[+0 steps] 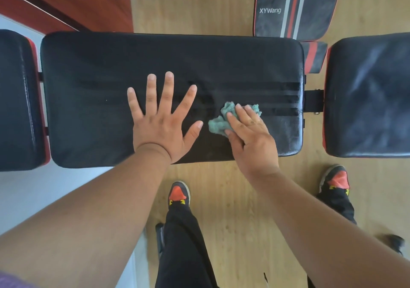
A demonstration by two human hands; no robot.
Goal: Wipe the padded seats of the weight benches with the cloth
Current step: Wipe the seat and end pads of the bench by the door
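Note:
A long black padded bench seat [93,66] lies crosswise in front of me, with dark stripes toward its right end. My left hand [160,121] rests flat on the middle of the pad, fingers spread, holding nothing. My right hand [250,139] presses a crumpled teal cloth [218,124] onto the pad just right of the left hand, near the front edge. Part of the cloth is hidden under the fingers. A black pad with red trim [18,101] adjoins the seat on the left. Another black pad [368,94] sits to the right.
A second bench pad marked XYWang [295,6], with red and grey stripes, lies on the wood floor [193,6] beyond. A red-brown cabinet [73,1] stands at the upper left. My shoes [178,193] and black trousers are on the floor below the seat.

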